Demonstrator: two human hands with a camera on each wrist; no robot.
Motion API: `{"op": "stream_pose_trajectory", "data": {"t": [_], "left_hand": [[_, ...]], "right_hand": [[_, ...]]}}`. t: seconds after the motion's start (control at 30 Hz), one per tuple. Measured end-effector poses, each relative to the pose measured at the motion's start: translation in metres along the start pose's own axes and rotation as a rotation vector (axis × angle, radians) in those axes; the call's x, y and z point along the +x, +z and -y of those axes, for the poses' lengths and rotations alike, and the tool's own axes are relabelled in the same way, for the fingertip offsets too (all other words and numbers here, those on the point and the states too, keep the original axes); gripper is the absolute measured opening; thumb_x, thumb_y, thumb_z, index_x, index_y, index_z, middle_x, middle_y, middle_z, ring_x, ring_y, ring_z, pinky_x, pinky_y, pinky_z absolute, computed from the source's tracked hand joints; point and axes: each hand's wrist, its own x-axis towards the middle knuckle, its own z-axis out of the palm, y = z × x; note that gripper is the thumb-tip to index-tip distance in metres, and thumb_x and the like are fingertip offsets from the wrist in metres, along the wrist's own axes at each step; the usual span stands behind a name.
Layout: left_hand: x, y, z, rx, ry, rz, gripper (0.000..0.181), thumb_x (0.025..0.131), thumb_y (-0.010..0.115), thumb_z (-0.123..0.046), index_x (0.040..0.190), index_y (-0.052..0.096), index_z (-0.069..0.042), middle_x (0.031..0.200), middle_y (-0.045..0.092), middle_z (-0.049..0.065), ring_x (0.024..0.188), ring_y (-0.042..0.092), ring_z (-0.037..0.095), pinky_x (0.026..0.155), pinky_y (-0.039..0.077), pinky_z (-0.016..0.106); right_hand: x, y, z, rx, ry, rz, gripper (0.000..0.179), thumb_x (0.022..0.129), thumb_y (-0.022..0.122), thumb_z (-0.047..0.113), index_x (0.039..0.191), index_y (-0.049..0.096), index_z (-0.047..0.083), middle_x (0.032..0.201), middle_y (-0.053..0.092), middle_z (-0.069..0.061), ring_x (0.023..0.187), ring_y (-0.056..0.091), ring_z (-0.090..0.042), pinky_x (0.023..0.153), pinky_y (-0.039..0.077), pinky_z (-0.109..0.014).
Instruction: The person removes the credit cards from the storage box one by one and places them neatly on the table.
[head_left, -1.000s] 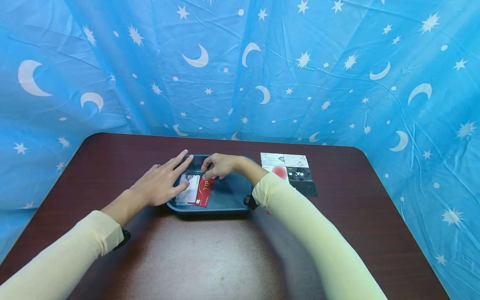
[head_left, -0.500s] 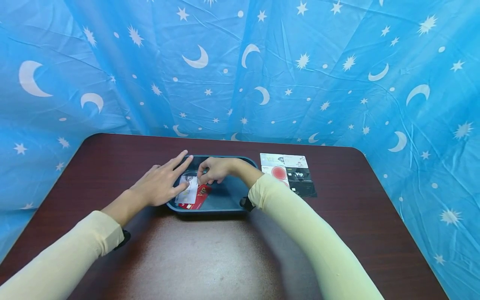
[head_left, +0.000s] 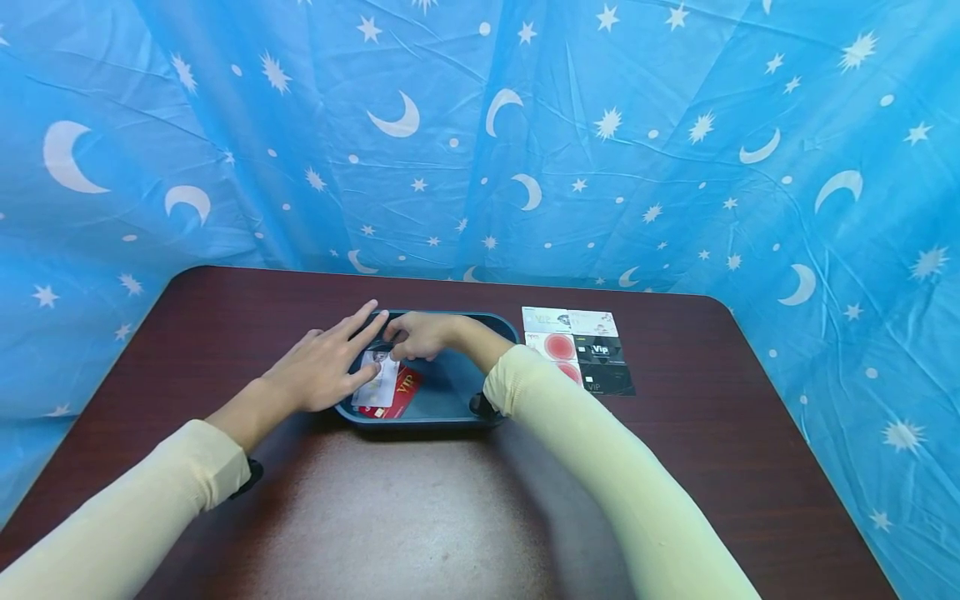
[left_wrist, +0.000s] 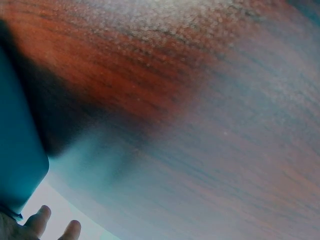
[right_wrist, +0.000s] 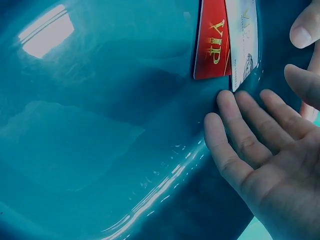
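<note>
White card point(head_left: 382, 386), centre-left of frame, seemingly being arranged: left hand point(head_left: 318, 369) spread, right hand point(head_left: 424, 335) fingers loosely parted; lifting would call for pinching

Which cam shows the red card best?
Right wrist: the red card is large there and its VIP print reads clearly, though the frame cuts off one end. Head shows it small, partly covered by the white card. Left wrist doesn't show it.

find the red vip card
In the head view, the red VIP card lies in the left part of the blue tray, partly under a white VIP card, near the left hand.
</note>
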Motion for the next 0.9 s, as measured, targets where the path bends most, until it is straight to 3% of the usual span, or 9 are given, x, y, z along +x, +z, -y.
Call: {"op": "stream_pose_trajectory", "data": {"t": [0.13,0.47,0.9], "left_hand": [[0.0001,0.0001,0.0006,0.001,0.003,-0.002,0.078,0.097,0.055,-0.044,0.159,0.022,-0.010,0.165,0.014,0.017,0.144,0.032,0.039,0.100,0.041,0.066],[0.0006,0.0011,0.0004,-0.001,0.001,-0.001,0.075,0.098,0.053,-0.041,0.159,0.021,-0.011,0.165,0.013,0.016,0.144,0.032,0.039,0.100,0.040,0.066],[-0.0003,-0.0011,0.0002,-0.029,0.001,0.006,0.072,0.098,0.051,-0.030,0.160,0.020,-0.011,0.166,0.012,0.016,0.143,0.033,0.040,0.100,0.038,0.068]], "right_hand": [[0.0018,0.0006,0.0027,0.003,0.003,0.011,0.038,0.104,0.051,0.015,0.140,0.047,0.002,0.110,0.058,-0.016,0.099,0.055,-0.026,0.086,0.053,-0.038],[0.0017,0.0025,0.0041,-0.002,-0.001,0.024,0.034,0.104,0.049,0.012,0.137,0.050,0.003,0.116,0.058,-0.011,0.107,0.054,-0.027,0.089,0.053,-0.037],[0.0030,0.0040,0.0067,-0.033,0.036,0.053,0.032,0.103,0.051,0.012,0.135,0.053,0.007,0.119,0.057,-0.006,0.104,0.054,-0.023,0.089,0.052,-0.036]]}}
